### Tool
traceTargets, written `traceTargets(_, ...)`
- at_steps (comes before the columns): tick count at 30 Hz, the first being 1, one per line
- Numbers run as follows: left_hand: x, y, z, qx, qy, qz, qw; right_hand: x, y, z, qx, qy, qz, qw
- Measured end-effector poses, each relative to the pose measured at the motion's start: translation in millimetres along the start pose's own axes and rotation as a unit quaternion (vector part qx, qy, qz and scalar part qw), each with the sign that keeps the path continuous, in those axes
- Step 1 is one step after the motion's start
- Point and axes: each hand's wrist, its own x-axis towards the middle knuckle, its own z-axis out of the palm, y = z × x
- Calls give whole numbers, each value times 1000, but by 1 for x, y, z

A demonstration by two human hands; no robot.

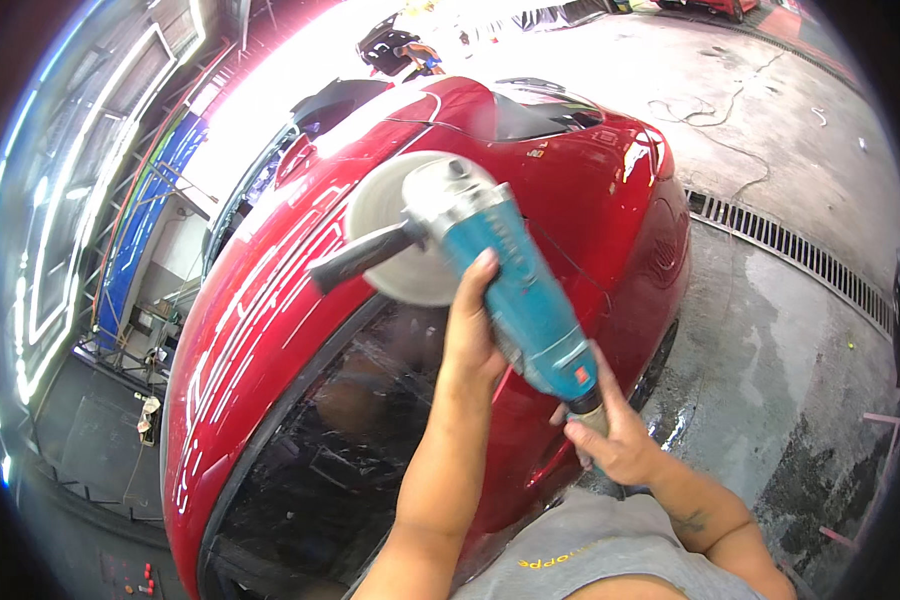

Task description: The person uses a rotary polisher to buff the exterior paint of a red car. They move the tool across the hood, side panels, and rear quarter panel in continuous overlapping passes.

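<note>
A teal corded polisher (515, 285) with a silver head is held up in front of me, over the red car (260, 300). Its round white pad (370, 205) looks blurred at the edge, and I cannot tell whether it touches the paint. My left hand (475, 335) is wrapped around the middle of the polisher's body, thumb on top. At the back end, where the cord leaves, my right hand (610, 435) closes around the tool. A black side handle (365, 255) sticks out to the left with no hand on it.
Below the pad lies the car's dark glass (320, 450). A drain grate (790, 245) crosses the wet floor at right, with a loose cord (740, 155) beyond it. Bright light tubes (60, 260) line the left wall, near a blue panel (150, 235).
</note>
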Motion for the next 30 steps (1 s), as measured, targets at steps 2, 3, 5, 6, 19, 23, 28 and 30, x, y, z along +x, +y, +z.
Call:
traceTargets(2,-32,0,-11,1,36,22,999,-6,13,3,-34,-41,-19,998)
traceTargets(3,-50,1,-14,11,39,42,998,-8,20,5,-49,-63,-44,996)
traceTargets(5,-88,9,-25,-1,67,77,995,-13,17,15,-70,-124,-14,990)
traceTargets(6,-103,13,-30,8,80,100,992,-14,20,21,-122,-138,-33,982)
traceTargets(19,-181,53,-68,-54,-15,309,949,43,-16,47,-199,-331,-56,921)
traceTargets(23,-138,26,-52,-42,-7,225,974,18,21,27,-141,-219,-64,963)
traceTargets(28,-65,2,-27,-2,34,44,998,-4,51,9,-89,-38,19,995)
traceTargets(30,-26,-2,-16,24,8,-1,1000,-5,55,-5,-67,27,68,995)
